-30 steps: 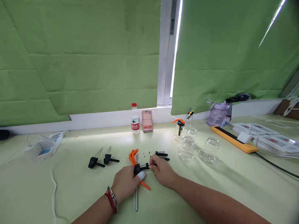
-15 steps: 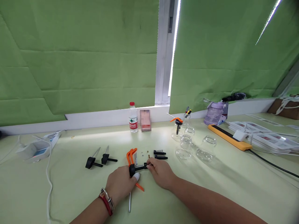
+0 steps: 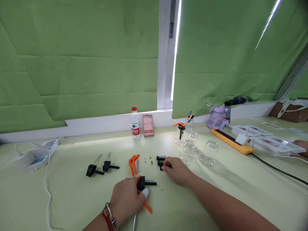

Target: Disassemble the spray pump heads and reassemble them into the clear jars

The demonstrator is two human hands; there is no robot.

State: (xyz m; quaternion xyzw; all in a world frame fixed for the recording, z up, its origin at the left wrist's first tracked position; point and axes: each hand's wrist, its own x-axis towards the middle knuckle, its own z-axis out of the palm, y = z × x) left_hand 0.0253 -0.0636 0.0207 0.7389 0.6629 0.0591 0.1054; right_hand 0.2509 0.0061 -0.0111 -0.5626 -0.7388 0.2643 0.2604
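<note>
My left hand (image 3: 128,194) is closed around a black trigger sprayer head (image 3: 141,183). Its black barrel points right; an orange trigger (image 3: 147,207) and a metal tube (image 3: 134,222) stick out below. My right hand (image 3: 176,170) pinches a small black part (image 3: 161,168) low over the table, close to a black plunger with a spring (image 3: 160,158). The fingers partly hide the parts there. Left of them lie small brass pieces (image 3: 151,162), metal pins (image 3: 138,166) and loose orange triggers (image 3: 132,164). A tiny clear piece (image 3: 162,190) rests between my hands.
Two black sprayer heads (image 3: 91,170) lie on the left. Glass jars (image 3: 211,152) stand right of centre, one bearing an assembled sprayer (image 3: 181,127). A water bottle (image 3: 135,125) stands behind; a yellow power strip (image 3: 232,141) lies right. Another person's hand (image 3: 302,145) shows at the right edge.
My right hand has left the barrel's end and moved right to the spring parts. The sprayer head in my left hand has shifted slightly right and nearer. Another person's hand has appeared.
</note>
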